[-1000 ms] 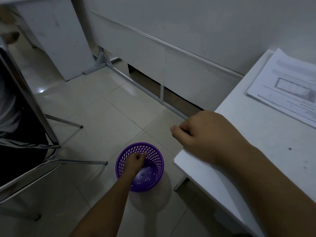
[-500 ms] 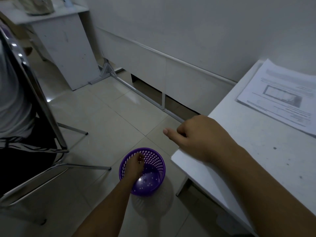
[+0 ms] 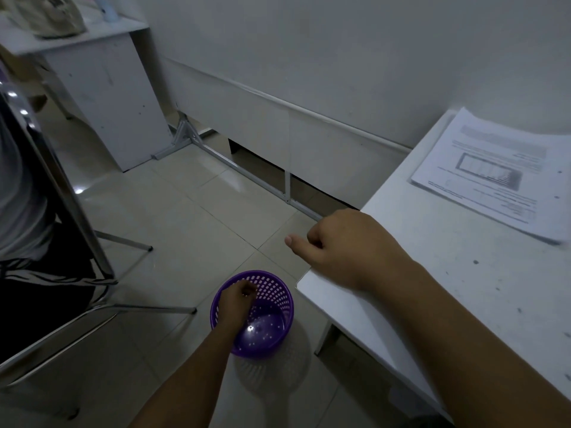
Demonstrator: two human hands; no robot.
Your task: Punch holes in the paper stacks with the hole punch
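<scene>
Head view, nearest first: at six o'clock our left hand (image 3: 237, 301) reaches down into the purple basket (image 3: 272, 327) on the floor, fingers curled; whether they pinch anything we cannot tell. White specks dot the basket's bottom, probably punched chaff, which would explain why it sits just beside the table. At three o'clock our right hand (image 3: 346, 247) rests on the corner of the white table (image 3: 448, 288), fingers clenched on nothing visible, likely bracing our lean. Farther, at two o'clock, the paper stack (image 3: 497, 174) lies flat on the table. No hole punch shows.
</scene>
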